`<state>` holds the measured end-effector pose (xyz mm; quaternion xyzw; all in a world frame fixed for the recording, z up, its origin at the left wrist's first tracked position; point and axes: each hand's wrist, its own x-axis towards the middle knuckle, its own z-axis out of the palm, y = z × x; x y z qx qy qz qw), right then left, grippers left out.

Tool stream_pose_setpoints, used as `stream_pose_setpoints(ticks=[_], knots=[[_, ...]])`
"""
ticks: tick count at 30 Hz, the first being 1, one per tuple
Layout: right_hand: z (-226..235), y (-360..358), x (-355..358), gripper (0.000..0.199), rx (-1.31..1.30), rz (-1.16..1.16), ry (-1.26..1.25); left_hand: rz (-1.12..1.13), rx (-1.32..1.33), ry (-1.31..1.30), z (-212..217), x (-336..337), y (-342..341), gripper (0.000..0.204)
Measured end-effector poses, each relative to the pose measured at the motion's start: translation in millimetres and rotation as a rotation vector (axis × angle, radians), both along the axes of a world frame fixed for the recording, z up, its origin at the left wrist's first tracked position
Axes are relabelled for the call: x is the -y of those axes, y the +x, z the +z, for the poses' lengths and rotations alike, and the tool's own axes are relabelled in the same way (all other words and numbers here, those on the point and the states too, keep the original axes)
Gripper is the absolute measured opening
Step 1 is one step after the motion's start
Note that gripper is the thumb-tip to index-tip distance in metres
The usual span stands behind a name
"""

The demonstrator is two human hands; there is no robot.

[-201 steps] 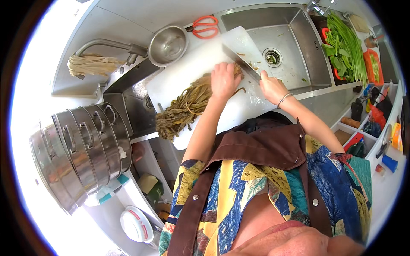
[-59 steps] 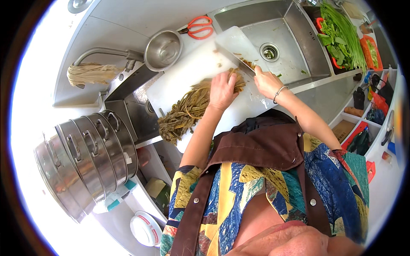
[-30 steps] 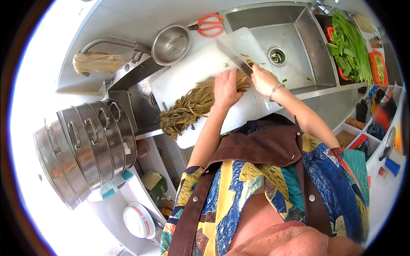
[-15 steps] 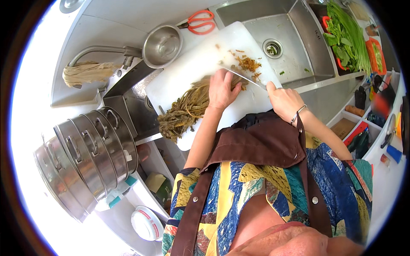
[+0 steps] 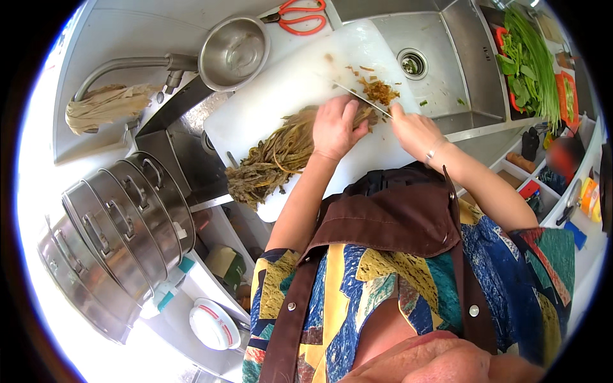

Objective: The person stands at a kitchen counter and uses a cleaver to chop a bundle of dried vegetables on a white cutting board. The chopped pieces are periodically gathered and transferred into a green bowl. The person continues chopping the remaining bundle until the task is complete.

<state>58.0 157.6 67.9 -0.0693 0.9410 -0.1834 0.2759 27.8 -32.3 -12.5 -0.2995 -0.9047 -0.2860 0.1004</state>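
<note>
A long bundle of limp, brown-green preserved leafy vegetable [image 5: 271, 153] lies across the white cutting board [image 5: 255, 115]. My left hand [image 5: 336, 126] presses down on its right end with the fingers curled in. Just beyond those fingers, a knife [image 5: 364, 100] stands with its thin blade edge-on at the cut end. The handle is wrapped in my right hand [image 5: 414, 133] and mostly hidden by it. Chopped brown shreds [image 5: 379, 90] form a small heap on the far side of the blade, with a few loose bits around it.
Behind the board sit a steel bowl [image 5: 234, 53] and red-handled scissors [image 5: 301, 17]. A steel sink [image 5: 440, 86] adjoins at the right, with fresh greens [image 5: 527, 70] past it. At the left are a faucet [image 5: 128, 62] with a cloth and stacked steel pots [image 5: 121, 223].
My right hand has moved left and away from me with the knife, closer to my left hand. My left hand stays on the bundle. The whole view has shifted slightly.
</note>
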Motion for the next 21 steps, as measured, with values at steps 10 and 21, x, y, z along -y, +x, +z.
stream_pose_setpoints(ticks=[10, 21], knots=[[-30.2, -46.3, 29.4, 0.021, -0.173, 0.020, -0.128, 0.044, -0.026, 0.018, -0.3, 4.5, -0.4, 0.045], [40.1, 34.6, -12.9, 0.016, -0.158, 0.028, 0.010, 0.100, 0.006, 0.050, -1.7, 6.3, 5.6, 0.044]])
